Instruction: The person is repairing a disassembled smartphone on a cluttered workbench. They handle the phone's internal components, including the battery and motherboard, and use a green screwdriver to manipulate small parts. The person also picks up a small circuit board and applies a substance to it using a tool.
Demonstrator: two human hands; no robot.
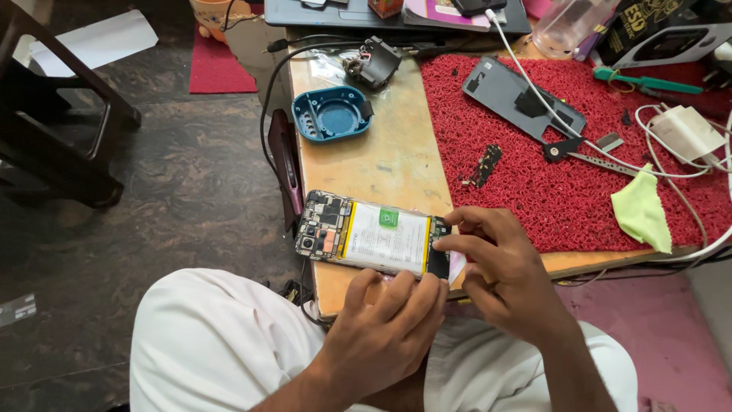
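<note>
An opened smartphone (pixel 366 236) lies face down at the near edge of the wooden table (pixel 396 160), its white battery and circuit boards exposed. My left hand (pixel 389 328) grips the phone's near long edge, fingers curled over it. My right hand (pixel 496 259) holds the phone's right end, with thumb and fingertips pressed on the lower board next to the battery.
A red bristle mat (pixel 549 183) covers the right of the table, with a grey back cover (pixel 518 95), tweezers (pixel 610 162), a small black part (pixel 486 164), a green cloth (pixel 644 210), a white charger (pixel 686 130) and cables. A blue round housing (pixel 332 113) sits further back.
</note>
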